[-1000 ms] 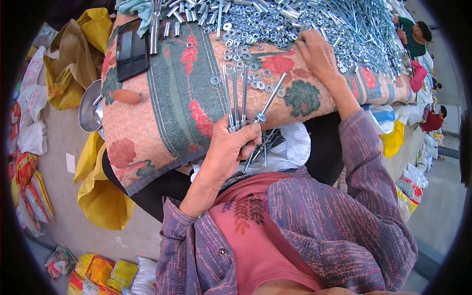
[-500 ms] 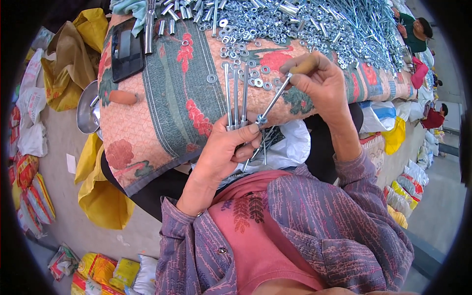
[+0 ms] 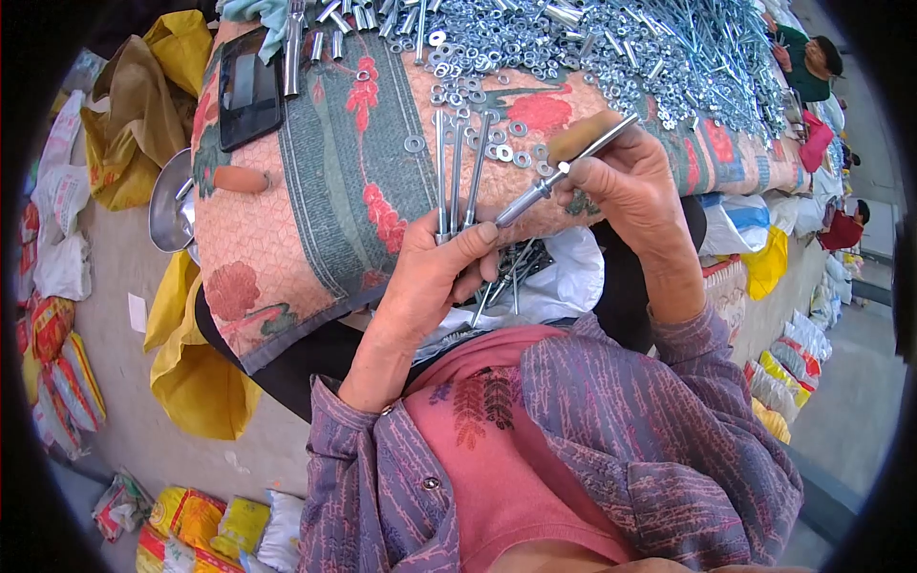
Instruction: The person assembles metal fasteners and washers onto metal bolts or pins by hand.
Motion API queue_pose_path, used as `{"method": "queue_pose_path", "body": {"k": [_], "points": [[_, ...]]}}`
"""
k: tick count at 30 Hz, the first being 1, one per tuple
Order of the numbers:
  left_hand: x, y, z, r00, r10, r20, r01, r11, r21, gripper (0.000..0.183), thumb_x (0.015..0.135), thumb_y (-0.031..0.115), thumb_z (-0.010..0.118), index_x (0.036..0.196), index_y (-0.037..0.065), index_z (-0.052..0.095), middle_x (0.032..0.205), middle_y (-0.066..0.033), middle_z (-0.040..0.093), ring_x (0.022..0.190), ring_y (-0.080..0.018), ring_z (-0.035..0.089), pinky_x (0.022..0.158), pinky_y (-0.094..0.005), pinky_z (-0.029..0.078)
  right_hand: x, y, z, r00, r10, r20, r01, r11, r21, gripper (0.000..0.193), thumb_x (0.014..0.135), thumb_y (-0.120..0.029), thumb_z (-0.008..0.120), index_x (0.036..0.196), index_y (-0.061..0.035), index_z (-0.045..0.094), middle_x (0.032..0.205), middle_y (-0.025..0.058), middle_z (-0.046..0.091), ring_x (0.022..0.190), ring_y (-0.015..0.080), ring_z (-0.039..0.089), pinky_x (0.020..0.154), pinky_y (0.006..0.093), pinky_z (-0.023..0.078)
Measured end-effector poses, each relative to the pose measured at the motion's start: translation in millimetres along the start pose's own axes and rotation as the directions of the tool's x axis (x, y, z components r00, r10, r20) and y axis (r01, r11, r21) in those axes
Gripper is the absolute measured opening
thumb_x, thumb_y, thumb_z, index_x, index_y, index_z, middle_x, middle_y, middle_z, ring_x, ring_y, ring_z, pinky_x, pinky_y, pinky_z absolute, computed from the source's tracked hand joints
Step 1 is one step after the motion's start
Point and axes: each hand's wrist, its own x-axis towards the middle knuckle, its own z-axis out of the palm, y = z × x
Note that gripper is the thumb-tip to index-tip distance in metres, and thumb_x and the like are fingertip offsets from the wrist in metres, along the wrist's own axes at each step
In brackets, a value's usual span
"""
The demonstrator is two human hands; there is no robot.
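Observation:
Closed round several long metal bolts (image 3: 457,172), my left hand (image 3: 425,272) holds them upright side by side over the front edge of the covered table. My right hand (image 3: 626,181) pinches another bolt (image 3: 604,136), tilted up to the right, with its shaft sticking out past the fingers. A grey sleeve (image 3: 523,202) forms its lower part, and that end meets or nearly meets my left thumb tip. A tan finger cover (image 3: 578,136) sits on a finger of my right hand. Below, more bolts (image 3: 516,277) lie on a white sack (image 3: 571,272) at my lap.
Washers, nuts, sleeves and rods (image 3: 535,43) are heaped across the far side of the floral table cover (image 3: 258,296). A dark phone (image 3: 250,95), an orange-brown cylinder (image 3: 241,179) and a metal bowl (image 3: 167,205) are at the left. Yellow sacks (image 3: 201,387) and other people work or sit beyond.
The slanted bolt has come up out of my left hand, and its shaft now passes beyond my right fingers. My right hand has moved slightly down. The left still grips the other bolts.

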Motion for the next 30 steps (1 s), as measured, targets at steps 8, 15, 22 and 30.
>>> {"method": "queue_pose_path", "body": {"k": [8, 15, 22, 30], "points": [[3, -7, 12, 0.971, 0.143, -0.190, -0.102, 0.973, 0.209, 0.013, 0.083, 0.012, 0.063, 0.090, 0.003, 0.057, 0.058, -0.0043, 0.056, 0.039, -0.0039, 0.039, 0.034, -0.0177, 0.025, -7, 22, -10, 0.997, 0.073, -0.013, -0.073, 0.942, -0.328, 0.020, 0.083, -0.013, 0.064, 0.098, 0.0007, 0.062, 0.080, 0.0032, 0.062, 0.073, 0.0080, 0.057, 0.064, 0.0210, 0.047], [1, -9, 10, 0.974, 0.137, -0.179, -0.106, 0.979, 0.173, 0.009, 0.084, 0.010, 0.061, 0.087, 0.002, 0.056, 0.058, -0.0049, 0.057, 0.039, -0.0035, 0.039, 0.035, -0.0178, 0.027, -9, 17, -17, 0.993, 0.117, 0.011, -0.110, 0.955, -0.277, 0.031, 0.088, -0.018, 0.060, 0.111, 0.0018, 0.056, 0.084, 0.0066, 0.065, 0.083, 0.0115, 0.060, 0.070, 0.0231, 0.048], [2, -8, 17, 0.985, 0.080, -0.153, -0.054, 0.984, 0.170, 0.008, 0.083, 0.009, 0.060, 0.087, 0.002, 0.056, 0.060, -0.0049, 0.058, 0.039, -0.0039, 0.038, 0.034, -0.0190, 0.026, -12, 13, -20, 0.998, 0.064, 0.004, -0.062, 0.978, -0.199, 0.041, 0.091, -0.027, 0.054, 0.117, 0.0041, 0.050, 0.085, 0.0081, 0.065, 0.083, 0.0125, 0.062, 0.072, 0.0246, 0.050], [4, -9, 17, 0.987, 0.035, -0.154, -0.025, 0.997, 0.072, 0.006, 0.082, 0.007, 0.059, 0.082, 0.002, 0.057, 0.059, -0.0058, 0.057, 0.038, -0.0045, 0.038, 0.034, -0.0195, 0.025, -15, 9, -32, 0.972, 0.207, 0.108, -0.171, 0.946, -0.276, 0.044, 0.094, -0.032, 0.047, 0.121, 0.0022, 0.049, 0.091, 0.0085, 0.065, 0.085, 0.0128, 0.062, 0.074, 0.0245, 0.048]]}}
